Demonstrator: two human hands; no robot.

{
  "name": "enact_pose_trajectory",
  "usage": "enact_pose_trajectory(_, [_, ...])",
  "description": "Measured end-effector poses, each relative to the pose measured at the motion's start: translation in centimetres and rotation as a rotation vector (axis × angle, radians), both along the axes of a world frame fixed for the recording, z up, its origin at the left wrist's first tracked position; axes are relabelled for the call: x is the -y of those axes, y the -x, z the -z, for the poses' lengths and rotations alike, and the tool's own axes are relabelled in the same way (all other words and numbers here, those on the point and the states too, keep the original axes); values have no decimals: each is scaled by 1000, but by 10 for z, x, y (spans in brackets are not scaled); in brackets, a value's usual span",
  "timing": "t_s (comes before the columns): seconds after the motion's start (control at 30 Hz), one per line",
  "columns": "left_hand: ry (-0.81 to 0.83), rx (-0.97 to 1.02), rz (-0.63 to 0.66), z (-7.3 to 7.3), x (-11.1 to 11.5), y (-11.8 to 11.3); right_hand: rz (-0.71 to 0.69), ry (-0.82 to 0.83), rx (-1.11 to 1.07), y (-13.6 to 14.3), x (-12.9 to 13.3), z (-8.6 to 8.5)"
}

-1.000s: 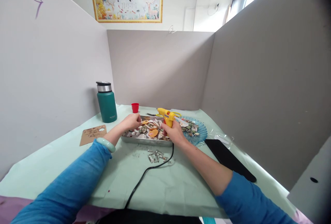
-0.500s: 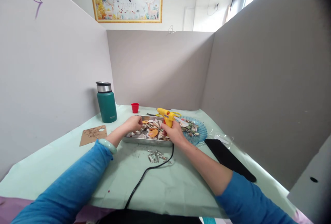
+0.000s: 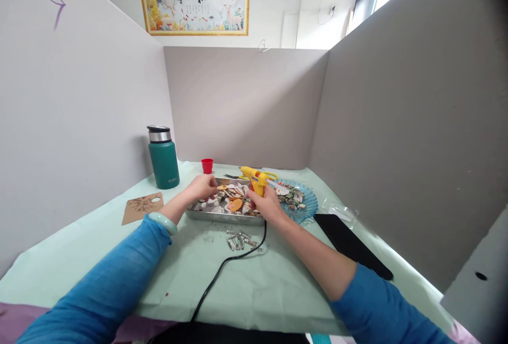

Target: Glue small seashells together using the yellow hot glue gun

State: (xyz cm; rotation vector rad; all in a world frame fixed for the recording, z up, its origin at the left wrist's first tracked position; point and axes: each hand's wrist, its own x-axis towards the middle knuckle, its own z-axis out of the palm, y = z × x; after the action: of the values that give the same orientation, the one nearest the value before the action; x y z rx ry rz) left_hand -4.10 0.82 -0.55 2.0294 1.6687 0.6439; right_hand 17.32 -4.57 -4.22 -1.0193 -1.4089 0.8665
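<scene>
My right hand (image 3: 268, 205) is wrapped round the handle of a yellow glue gun (image 3: 254, 175), held above the right part of a metal tray (image 3: 224, 218). The gun's nose points to the left and away from me, and a clear glue stick sticks out of its back. Seashells (image 3: 235, 205), white and orange, fill the tray. Over the tray's left end is my left hand (image 3: 203, 187), its fingers curled together; whatever they pinch is too small or hidden to make out. A black cord (image 3: 222, 265) runs toward me across the table.
Several metal safety pins (image 3: 240, 240) lie before the tray. To its right are a blue plate (image 3: 312, 202) of small shells and a black flat object (image 3: 353, 246). A brown card (image 3: 138, 207), green bottle (image 3: 164, 163) and red cup (image 3: 207, 166) stand or lie leftward. Scissors (image 3: 232, 176) lie behind.
My left hand has shifted slightly left and up at the tray's left end. My right hand and the glue gun have stayed nearly still.
</scene>
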Motion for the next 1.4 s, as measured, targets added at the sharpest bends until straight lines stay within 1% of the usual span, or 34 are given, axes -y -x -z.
enact_pose_trajectory(0.07, [-27,121,4,-4,3,-3,-1,1,-3,0,1,-1])
enact_pose_trajectory(0.17, [10,351,49,-10,13,-12,-30,-8,-28,0,1,-2])
enact_pose_trajectory(0.23, [21,461,51,-13,18,-17,-70,-24,-54,-1,3,-3])
enact_pose_trajectory(0.3, [34,565,45,-13,21,-19,-107,-47,-57,-2,6,-5])
enact_pose_trajectory(0.43, [109,793,51,-10,18,-18,-165,-68,-31,-3,9,-8])
enact_pose_trajectory(0.5, [135,865,49,-9,16,-17,-191,-70,-18,-4,9,-8])
enact_pose_trajectory(0.6, [124,911,33,-9,16,-17,-228,-67,23,-6,6,-6])
enact_pose_trajectory(0.73, [55,951,33,-10,16,-17,-277,-14,80,-6,5,-5])
enact_pose_trajectory(0.9, [2,981,44,-10,18,-18,-242,32,149,-5,5,-6])
enact_pose_trajectory(1.0, [-16,977,41,-12,20,-18,-234,32,139,-5,5,-7])
enact_pose_trajectory(1.2, [-34,952,38,-11,20,-18,-269,8,79,-5,4,-6])
enact_pose_trajectory(1.4, [-36,932,57,-9,19,-20,-251,-2,94,-4,3,-5])
